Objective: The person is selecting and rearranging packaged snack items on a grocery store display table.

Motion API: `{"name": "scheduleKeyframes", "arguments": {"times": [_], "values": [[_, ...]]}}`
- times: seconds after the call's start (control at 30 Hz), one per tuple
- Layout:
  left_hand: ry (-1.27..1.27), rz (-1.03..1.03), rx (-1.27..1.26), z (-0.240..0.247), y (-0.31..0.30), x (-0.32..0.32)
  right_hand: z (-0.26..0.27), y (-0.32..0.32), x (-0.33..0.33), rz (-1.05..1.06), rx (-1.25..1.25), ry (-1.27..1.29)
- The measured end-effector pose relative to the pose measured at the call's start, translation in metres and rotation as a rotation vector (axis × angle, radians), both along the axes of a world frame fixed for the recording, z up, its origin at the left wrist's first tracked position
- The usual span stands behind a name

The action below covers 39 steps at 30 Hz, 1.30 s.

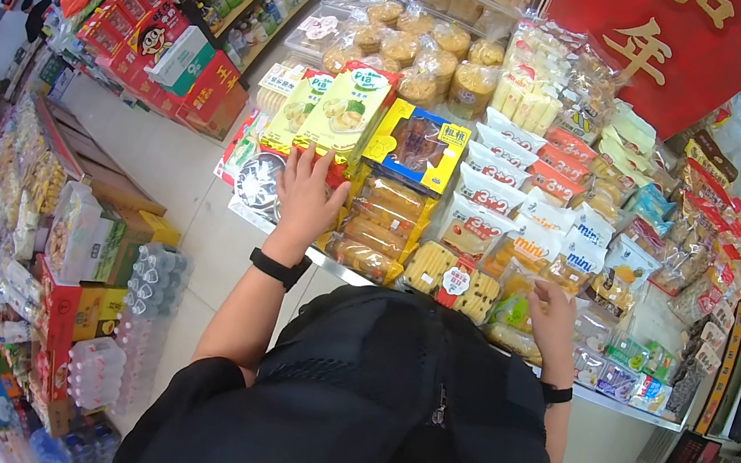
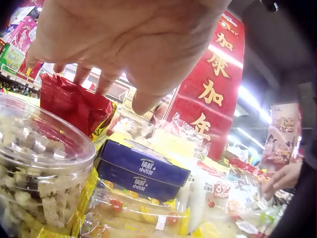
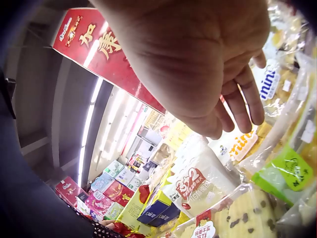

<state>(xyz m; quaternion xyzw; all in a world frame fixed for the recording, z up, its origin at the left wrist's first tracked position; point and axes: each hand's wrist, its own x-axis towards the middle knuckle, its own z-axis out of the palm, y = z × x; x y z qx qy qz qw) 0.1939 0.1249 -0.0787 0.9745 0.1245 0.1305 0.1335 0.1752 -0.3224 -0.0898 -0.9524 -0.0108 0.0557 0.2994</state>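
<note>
In the head view my left hand (image 1: 309,199) lies with spread fingers at the near end of the green-and-yellow Pia packs (image 1: 344,113). The left wrist view has its fingertips at a shiny red wrapper (image 2: 77,106). Beside it are a clear round tub (image 2: 39,168) and a blue-sided yellow box (image 1: 417,146). My right hand (image 1: 554,324), fingers loosely bent, hovers low over bagged snacks (image 1: 515,312) at the front edge. In the right wrist view its fingers hang near the "mini" bags (image 3: 242,144), with nothing gripped.
White 3+2 bags (image 1: 476,225) and a pack of chocolate-dotted biscuits (image 1: 451,280) fill the middle of the display. Clear tubs of round cakes (image 1: 422,52) stand behind. A red banner (image 1: 660,50) rises at the back. Cartons and egg trays (image 1: 148,311) are stacked on the left.
</note>
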Motion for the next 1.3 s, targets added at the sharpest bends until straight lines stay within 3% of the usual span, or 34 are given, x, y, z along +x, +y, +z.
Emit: {"name": "scheduleKeyframes", "arguments": {"times": [0.13,0.2,0.33,0.53,1.0,1.07,1.1,1.17,1.3], "values": [[-0.068,-0.014,0.029,0.011,-0.018,0.001,0.005,-0.001,-0.008,-0.028,-0.005,0.023],[-0.205,-0.218,0.009,0.015,-0.032,0.004,0.006,0.000,-0.008,-0.017,0.000,0.014],[-0.098,-0.419,-0.078,0.007,-0.062,0.023,0.008,0.005,-0.004,-0.017,-0.015,0.023],[-0.020,-0.543,-0.030,-0.025,-0.069,0.055,0.013,0.006,0.000,-0.005,-0.012,-0.032],[0.059,-0.567,0.030,-0.024,-0.051,0.061,0.009,0.002,-0.004,-0.044,-0.021,0.017],[-0.073,-0.576,-0.237,-0.017,-0.045,0.059,0.008,0.001,-0.002,-0.041,-0.026,0.007],[-0.068,-0.581,-0.238,-0.004,-0.043,0.053,0.007,0.000,-0.002,-0.037,-0.029,-0.004],[-0.065,-0.431,-0.380,0.022,-0.039,0.034,0.005,-0.002,-0.004,-0.048,-0.025,0.009],[0.148,-0.409,-0.375,0.015,-0.025,0.002,-0.001,-0.004,-0.007,-0.050,-0.040,0.046]]}}
